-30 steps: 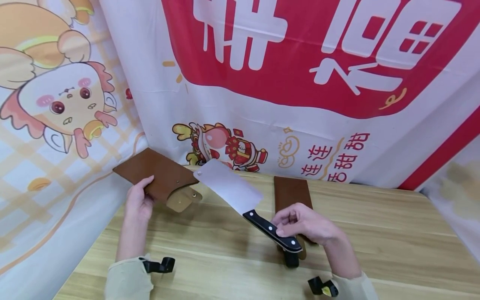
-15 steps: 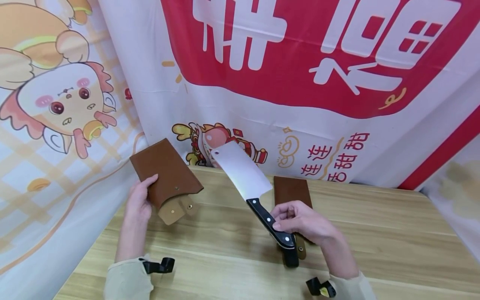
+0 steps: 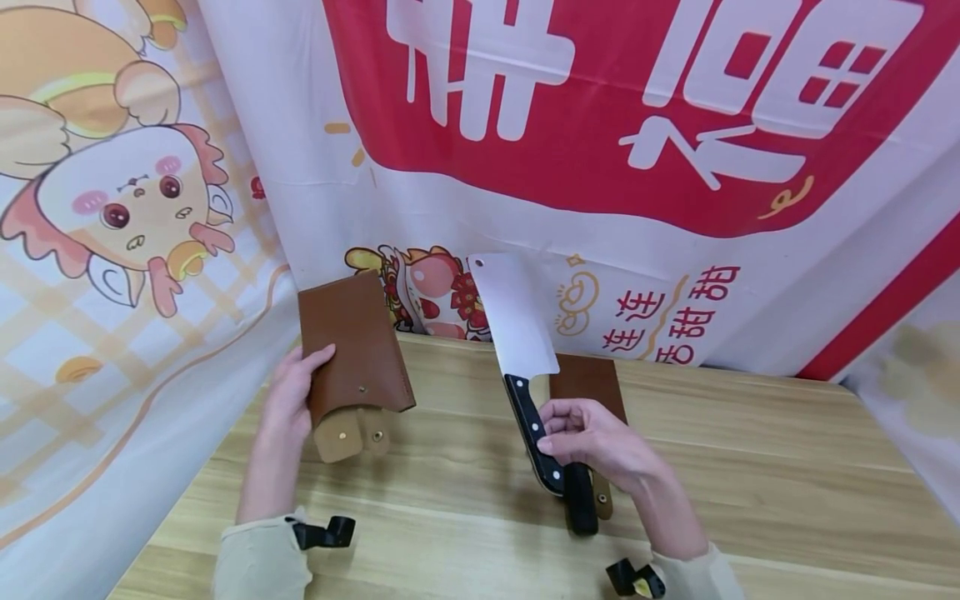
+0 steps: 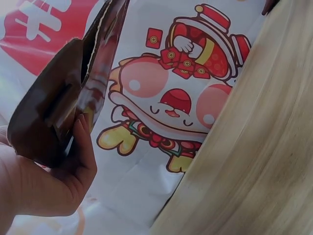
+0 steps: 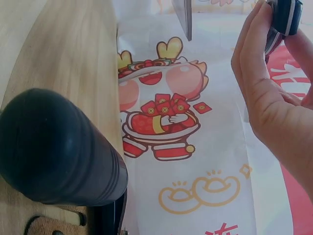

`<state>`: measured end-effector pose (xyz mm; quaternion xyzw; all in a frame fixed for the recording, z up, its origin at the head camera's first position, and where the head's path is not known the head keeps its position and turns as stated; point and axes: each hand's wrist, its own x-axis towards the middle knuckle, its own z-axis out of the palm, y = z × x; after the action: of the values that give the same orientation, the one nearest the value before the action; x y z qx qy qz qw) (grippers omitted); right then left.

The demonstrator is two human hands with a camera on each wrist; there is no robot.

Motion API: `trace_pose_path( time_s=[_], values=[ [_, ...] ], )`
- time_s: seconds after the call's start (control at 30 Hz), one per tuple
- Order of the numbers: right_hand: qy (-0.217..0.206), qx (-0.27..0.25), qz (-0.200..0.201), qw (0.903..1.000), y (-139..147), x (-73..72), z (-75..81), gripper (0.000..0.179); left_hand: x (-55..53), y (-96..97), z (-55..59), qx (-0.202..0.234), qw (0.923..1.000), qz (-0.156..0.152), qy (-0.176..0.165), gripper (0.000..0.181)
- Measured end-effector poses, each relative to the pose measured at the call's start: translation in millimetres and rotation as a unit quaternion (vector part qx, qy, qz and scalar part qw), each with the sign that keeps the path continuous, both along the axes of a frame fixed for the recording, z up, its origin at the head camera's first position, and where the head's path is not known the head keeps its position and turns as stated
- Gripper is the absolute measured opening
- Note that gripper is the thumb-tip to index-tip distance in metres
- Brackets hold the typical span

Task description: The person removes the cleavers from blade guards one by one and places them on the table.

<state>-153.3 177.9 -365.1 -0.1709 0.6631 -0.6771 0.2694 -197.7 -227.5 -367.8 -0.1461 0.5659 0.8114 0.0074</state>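
Observation:
A brown leather knife sheath (image 3: 354, 342) is gripped along its left edge by my left hand (image 3: 287, 398), raised above the table. Its tan flap (image 3: 339, 437) and strap hang undone at the lower end; the left wrist view looks toward the sheath's mouth (image 4: 83, 58). My right hand (image 3: 596, 437) pinches the black riveted handle (image 3: 534, 429) of a cleaver. The broad blade (image 3: 517, 321) points up and away, bare and apart from the sheath. In the right wrist view the fingers (image 5: 257, 58) hold the handle's end at the top right.
Below my right hand, a second brown sheath (image 3: 588, 379) lies on the wooden table (image 3: 750, 467). A thick black handle (image 3: 580, 504) projects from its near end, large in the right wrist view. Printed cloth (image 3: 465, 200) stands along the back and left.
The left hand has swung the sheath from slanting to nearly upright and a little rightward. The right hand has turned the cleaver more upright, its blade moving right, away from the sheath.

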Motion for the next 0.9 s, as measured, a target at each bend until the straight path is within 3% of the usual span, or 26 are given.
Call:
trace_pose_path(
  time_s=[0.13, 0.3, 0.43, 0.77, 0.9],
  values=[
    [0.006, -0.016, 0.004, 0.9998, -1.5, 0.0, -2.9, 0.020, 0.0, 5.3, 1.9, -0.009, 0.9999, -0.012, -0.001, 0.027],
    [0.018, -0.032, 0.015, 0.9992, -8.1, 0.1, -7.0, 0.038, 0.0, 10.7, 0.5, -0.042, 0.9988, -0.027, 0.004, 0.041],
    [0.017, -0.020, -0.002, 0.9996, -13.2, 1.0, -7.1, 0.046, 0.6, 13.0, 1.6, -0.060, 0.9975, -0.036, 0.009, 0.048],
    [-0.002, 0.009, -0.041, 0.9991, -20.4, 2.6, -5.9, 0.053, 0.5, 13.4, 0.9, -0.066, 0.9966, -0.045, 0.019, 0.040],
    [-0.017, 0.010, -0.052, 0.9984, -23.0, 3.3, -6.5, 0.060, 0.0, 13.7, -0.3, -0.073, 0.9954, -0.059, 0.021, 0.050]
  ],
)
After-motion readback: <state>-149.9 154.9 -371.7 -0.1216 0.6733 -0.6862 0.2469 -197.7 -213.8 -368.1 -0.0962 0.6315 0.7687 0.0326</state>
